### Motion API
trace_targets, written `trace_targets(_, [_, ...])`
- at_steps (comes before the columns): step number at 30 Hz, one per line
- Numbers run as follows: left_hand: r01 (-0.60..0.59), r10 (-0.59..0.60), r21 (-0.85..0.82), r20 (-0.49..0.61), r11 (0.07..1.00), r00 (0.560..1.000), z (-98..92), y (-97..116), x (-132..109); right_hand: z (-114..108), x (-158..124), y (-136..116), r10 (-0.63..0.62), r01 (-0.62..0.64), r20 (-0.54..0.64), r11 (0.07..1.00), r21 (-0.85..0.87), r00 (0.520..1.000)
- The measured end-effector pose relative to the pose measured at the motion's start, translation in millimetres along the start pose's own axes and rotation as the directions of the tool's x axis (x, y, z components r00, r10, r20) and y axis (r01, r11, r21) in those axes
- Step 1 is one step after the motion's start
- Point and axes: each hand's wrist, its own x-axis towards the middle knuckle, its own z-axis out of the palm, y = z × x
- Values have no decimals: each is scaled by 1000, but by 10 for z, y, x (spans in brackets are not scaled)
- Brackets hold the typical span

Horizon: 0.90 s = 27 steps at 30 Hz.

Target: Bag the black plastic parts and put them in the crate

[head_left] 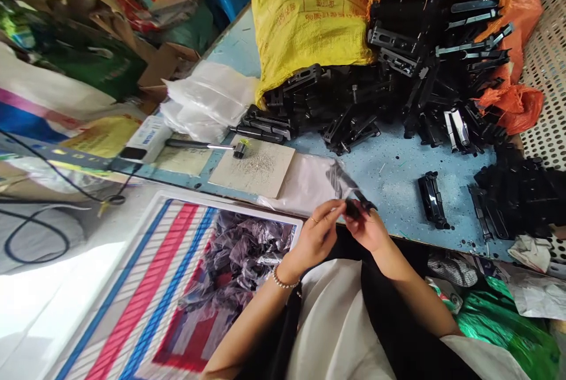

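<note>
A long, narrow black part, apparently sheathed in clear plastic film, is held aslant to the right of the square beige board, its near end partly hidden.

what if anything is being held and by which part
A slim black part, by its end nearest the person, in the right hand. The left hand has fingertips at that end too; their grip is unclear.

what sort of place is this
Probably a small workshop or packing spot, judging by the heap of black parts on the blue worktop, the hammer-like tool resting partly on a board, and the dark pieces, seemingly bagged, piled below.
</note>
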Motion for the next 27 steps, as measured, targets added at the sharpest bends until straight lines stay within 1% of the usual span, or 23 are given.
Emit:
trace_targets(1, [-1, 2, -23, 18, 1000, 1000, 15, 36, 16, 3, -1, 36, -89, 83, -50, 989, -123, 995])
trace_targets(2, [25, -23, -47, 29, 999, 999, 25, 63, 31, 5, -7, 68, -193, 167, -79, 951, -259, 978])
trace_targets(4, [118, -112, -95, 71, 988, 991, 35, 78, 50, 4, -42, 103, -370, 289, -58, 806, -516, 927])
trace_targets(6, [175, -156, -101, 173, 979, 972, 49, 51, 56, 6, -98, 94, -462, 323, -9, 635, -701, 887])
trace_targets(8, [134, -119, -46, 244, 990, 962, 66, 22, 59, 31, -167, 51, -503, 317, 29, 497, -808, 864])
trace_targets(10, [57, -63, 30, 222, 998, 973, 47, 41, 68, 85, -240, -6, -500, 338, 97, 418, -843, 861])
trace_targets(11, [26, -35, 52, 197, 998, 980, 3, 78, 72, 120, -278, -37, -461, 361, 150, 414, -836, 875])
trace_targets(12, [11, -21, 57, 180, 998, 983, -72, 133, 73, 154, -317, -70, -395, 384, 212, 431, -816, 894])
trace_targets(13, [21, -29, 49, 171, 999, 985, -184, 202, 66, 183, -356, -103, -309, 402, 282, 459, -792, 908])
trace_targets(14, [55, -60, 32, 173, 998, 983, -332, 275, 45, 202, -394, -140, -225, 411, 344, 486, -771, 912])
trace_targets(15, [114, -114, 9, 185, 993, 976, -509, 342, 5, 205, -430, -181, -159, 412, 387, 504, -759, 908])
trace_targets(16, [196, -190, -12, 198, 980, 962, -705, 389, -59, 189, -463, -228, -125, 409, 404, 506, -759, 906])
trace_targets(17, [284, -269, -27, 242, 958, 932, -902, 404, -149, 152, -491, -285, -130, 404, 394, 492, -771, 910])
trace_targets(18, [367, -341, -25, 318, 930, 885, -1084, 378, -267, 89, -512, -353, -165, 394, 360, 467, -792, 918])
trace_targets(19, [444, -404, -1, 414, 896, 816, -1231, 306, -411, 1, -525, -435, -223, 377, 307, 434, -819, 925])
trace_targets(20, [527, -482, 60, 501, 848, 719, -1329, 191, -575, -114, -529, -533, -298, 348, 241, 390, -852, 924])
trace_targets(21, [599, -566, 145, 553, 788, 611, -1366, 46, -753, -251, -524, -643, -385, 305, 169, 326, -895, 907])
trace_targets(22, [642, -623, 222, 596, 734, 507, -1342, -115, -936, -406, -511, -762, -490, 235, 91, 242, -941, 867])
trace_targets(23, [660, -668, 281, 589, 697, 455, -1260, -272, -1112, -572, -491, -884, -602, 134, 21, 144, -980, 798])
trace_targets(24, [658, -683, 294, 562, 693, 468, -1133, -406, -1273, -739, -467, -999, -710, -3, -31, 40, -999, 703])
trace_targets(25, [630, -668, 291, 535, 720, 516, -978, -506, -1406, -896, -440, -1100, -788, -147, -58, -41, -988, 613])
trace_targets(26, [593, -637, 277, 517, 756, 572, -815, -567, -1506, -1031, -413, -1177, -818, -255, -68, -99, -962, 572])
trace_targets(27, [567, -610, 259, 502, 782, 613, -661, -591, -1568, -1137, -390, -1225, -820, -317, -71, -139, -938, 568])
